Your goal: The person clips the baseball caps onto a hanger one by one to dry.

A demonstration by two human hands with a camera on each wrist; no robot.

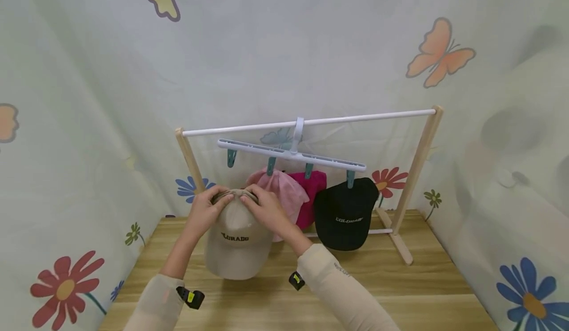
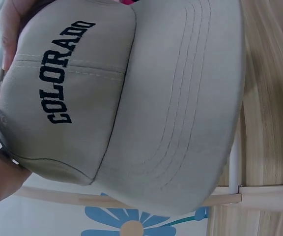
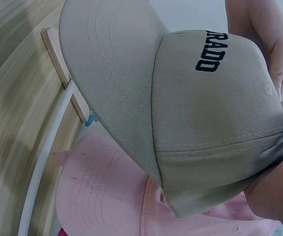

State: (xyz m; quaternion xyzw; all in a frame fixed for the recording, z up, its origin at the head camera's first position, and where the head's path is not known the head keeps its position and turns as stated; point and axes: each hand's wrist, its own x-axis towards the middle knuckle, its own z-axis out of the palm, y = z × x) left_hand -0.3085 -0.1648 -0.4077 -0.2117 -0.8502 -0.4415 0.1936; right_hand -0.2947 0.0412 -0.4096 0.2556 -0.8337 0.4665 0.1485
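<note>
A beige baseball cap (image 1: 240,227) with dark COLORADO lettering hangs brim down between my two hands. My left hand (image 1: 208,210) grips the top of its crown from the left, and my right hand (image 1: 266,207) pinches it from the right. Above it is a pale blue hanger (image 1: 291,154) with green clips; the leftmost clip (image 1: 231,158) has nothing in it. A pink cap (image 1: 284,192), a magenta cap (image 1: 316,197) and a black cap (image 1: 346,217) hang from the other clips. In the right wrist view, the pink cap (image 3: 102,191) lies just behind the beige one.
The hanger hooks over the white top rail (image 1: 369,118) of a rack with wooden posts (image 1: 418,168). This rack stands on a wood-grain table (image 1: 284,296). A fabric backdrop (image 1: 284,49) with printed flowers and butterflies surrounds it.
</note>
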